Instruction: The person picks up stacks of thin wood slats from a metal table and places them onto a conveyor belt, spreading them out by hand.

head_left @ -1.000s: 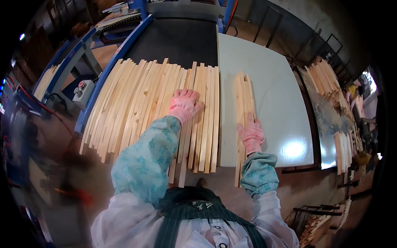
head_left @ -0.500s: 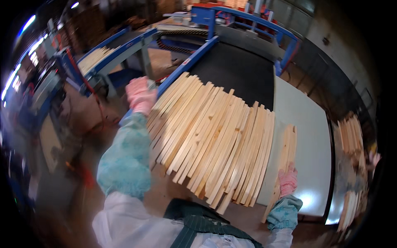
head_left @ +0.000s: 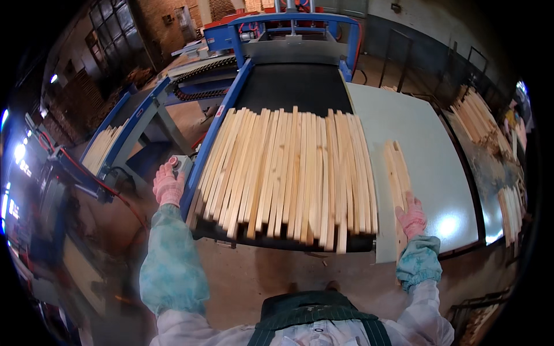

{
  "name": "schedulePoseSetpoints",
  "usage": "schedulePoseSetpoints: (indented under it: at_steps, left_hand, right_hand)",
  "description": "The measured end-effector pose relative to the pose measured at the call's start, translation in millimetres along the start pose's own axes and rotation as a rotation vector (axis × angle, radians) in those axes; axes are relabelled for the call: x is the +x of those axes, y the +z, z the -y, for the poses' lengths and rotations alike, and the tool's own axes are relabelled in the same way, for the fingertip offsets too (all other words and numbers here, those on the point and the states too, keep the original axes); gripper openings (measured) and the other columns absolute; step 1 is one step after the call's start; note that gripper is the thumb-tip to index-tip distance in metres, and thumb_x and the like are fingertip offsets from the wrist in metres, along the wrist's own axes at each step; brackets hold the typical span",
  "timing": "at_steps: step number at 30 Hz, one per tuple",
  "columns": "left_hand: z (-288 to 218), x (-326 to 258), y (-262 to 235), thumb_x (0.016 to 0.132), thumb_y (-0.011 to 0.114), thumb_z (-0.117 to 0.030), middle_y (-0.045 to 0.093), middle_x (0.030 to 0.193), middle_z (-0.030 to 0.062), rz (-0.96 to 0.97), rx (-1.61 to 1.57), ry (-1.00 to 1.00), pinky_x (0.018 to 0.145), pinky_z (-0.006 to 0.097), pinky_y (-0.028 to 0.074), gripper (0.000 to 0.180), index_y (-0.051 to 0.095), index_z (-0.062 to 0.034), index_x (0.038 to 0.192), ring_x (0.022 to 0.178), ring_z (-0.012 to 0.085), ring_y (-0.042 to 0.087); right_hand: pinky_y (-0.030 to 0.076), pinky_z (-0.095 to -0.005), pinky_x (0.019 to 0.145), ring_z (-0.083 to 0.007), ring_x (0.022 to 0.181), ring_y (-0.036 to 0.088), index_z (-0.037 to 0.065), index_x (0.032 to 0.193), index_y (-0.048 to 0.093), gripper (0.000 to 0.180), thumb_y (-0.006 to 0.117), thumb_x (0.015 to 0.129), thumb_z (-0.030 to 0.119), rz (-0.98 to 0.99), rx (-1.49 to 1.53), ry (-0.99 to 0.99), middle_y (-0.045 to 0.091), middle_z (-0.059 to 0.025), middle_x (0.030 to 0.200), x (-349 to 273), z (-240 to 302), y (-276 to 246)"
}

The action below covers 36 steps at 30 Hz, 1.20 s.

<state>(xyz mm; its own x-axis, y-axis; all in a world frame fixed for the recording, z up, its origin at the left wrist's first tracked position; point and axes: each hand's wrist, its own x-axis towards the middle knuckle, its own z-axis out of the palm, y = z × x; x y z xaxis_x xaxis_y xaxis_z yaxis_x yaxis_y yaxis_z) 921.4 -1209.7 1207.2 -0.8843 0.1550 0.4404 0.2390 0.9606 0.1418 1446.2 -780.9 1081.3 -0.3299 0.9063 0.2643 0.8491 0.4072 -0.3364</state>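
Observation:
My left hand (head_left: pixel 168 185), in a pink glove, is beside a small grey control box (head_left: pixel 183 165) with a red button, on the blue side rail of a conveyor. Its fingers are stretched out along the box, apparently touching it. My right hand (head_left: pixel 412 217), also gloved in pink, is closed over the right side of a few wooden strips (head_left: pixel 397 173), thumb on top. These strips lie on a pale grey-green panel (head_left: pixel 430 150), their near ends past its edge. Between my hands, a wide row of wooden strips (head_left: pixel 283 167) lies side by side on the black belt (head_left: pixel 288 86).
A blue machine frame (head_left: pixel 294 20) spans the belt's far end. At left, another blue-railed conveyor (head_left: pixel 130 118) carries more strips. Stacked strips (head_left: pixel 479 118) stand beyond the panel on the right. A red hose (head_left: pixel 124 199) hangs left of my left arm.
The view has turned and straightened, so the conveyor now appears more upright. My left hand's fingers have loosened from a closed shape beside the control box. My right hand stays at the strips.

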Motion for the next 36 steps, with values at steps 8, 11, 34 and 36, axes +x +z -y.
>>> schedulePoseSetpoints:
  at_steps: [8, 11, 34, 36]
  left_hand:
    - [-45.5, -60.0, 11.2, 0.077, 0.069, -0.041, 0.037, 0.147, 0.0131, -0.291, -0.208, 0.335, 0.113, 0.044, 0.022, 0.068, 0.047, -0.0148, 0.136, 0.137, 0.0344, 0.028]
    - [-96.7, -125.4, 25.3, 0.075, 0.071, -0.038, 0.041, 0.144, 0.0146, -0.314, -0.35, 0.577, 0.113, 0.047, 0.022, 0.066, 0.05, -0.0134, 0.133, 0.136, 0.0357, 0.031]
    - [-229.3, -463.8, 19.4, 0.073, 0.074, -0.031, 0.05, 0.134, 0.0149, 0.047, -0.529, 0.784, 0.106, 0.047, 0.037, 0.055, 0.059, -0.0108, 0.122, 0.129, 0.0359, 0.042]
    - [-228.3, -470.4, 23.0, 0.075, 0.071, -0.033, 0.049, 0.135, 0.0154, 0.084, -0.491, 0.767, 0.107, 0.047, 0.035, 0.055, 0.057, -0.0101, 0.124, 0.13, 0.0356, 0.04]
  right_hand:
    - [0.042, -0.0461, 0.099, -0.0404, 0.12, 0.048, 0.02, 0.144, 0.032, 0.075, 0.06, 0.08, 0.046, 0.043, -0.013, 0.01, 0.043, -0.0198, 0.137, 5.8, 7.1, -5.2]
    - [0.041, -0.0451, 0.1, -0.0394, 0.122, 0.046, 0.019, 0.146, 0.029, 0.08, 0.06, 0.078, 0.05, 0.086, -0.028, 0.01, 0.042, -0.0216, 0.136, 8.7, 6.5, -0.6]
    - [0.044, -0.041, 0.098, -0.0341, 0.122, 0.049, 0.015, 0.145, 0.023, 0.089, 0.064, 0.077, 0.055, 0.114, 0.009, -0.212, 0.04, -0.0208, 0.137, -3.3, 11.7, 16.2]
    - [0.044, -0.0412, 0.098, -0.0341, 0.121, 0.049, 0.015, 0.145, 0.025, 0.088, 0.064, 0.077, 0.054, 0.119, 0.014, -0.199, 0.04, -0.021, 0.135, 11.9, 19.9, 6.6]
